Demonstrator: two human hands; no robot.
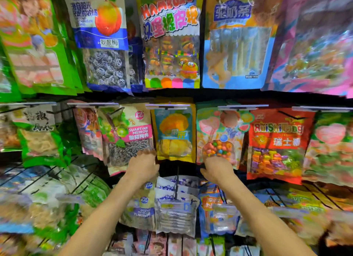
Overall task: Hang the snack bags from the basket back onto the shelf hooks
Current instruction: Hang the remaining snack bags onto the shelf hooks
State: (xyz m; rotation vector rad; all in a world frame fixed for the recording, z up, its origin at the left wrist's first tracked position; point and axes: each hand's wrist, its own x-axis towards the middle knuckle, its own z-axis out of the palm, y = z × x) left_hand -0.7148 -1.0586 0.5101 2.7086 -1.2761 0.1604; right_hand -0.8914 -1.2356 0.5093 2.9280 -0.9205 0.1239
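Left hand point(143, 165) at lower-left corner of yellow mango-print plastic snack bag point(174, 135), which hangs long-axis vertical just above. Right hand point(216, 168) farther off, against multicoloured candy-print plastic bag point(219, 137). Grips blurred, cannot tell.

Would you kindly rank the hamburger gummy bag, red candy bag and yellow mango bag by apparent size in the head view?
Largest: hamburger gummy bag
Then, fairly close: red candy bag
Smallest: yellow mango bag

So the mango bag point(174, 135) hung mid-row: plum bag point(128, 135) just left of it, candy-ball bag point(217, 139) just right, Hamburg gummy bag point(171, 40) above, stacked pouches point(176, 198) below. Left hand point(143, 164) sat by its lower-left corner, right hand point(217, 168) off its lower-right.
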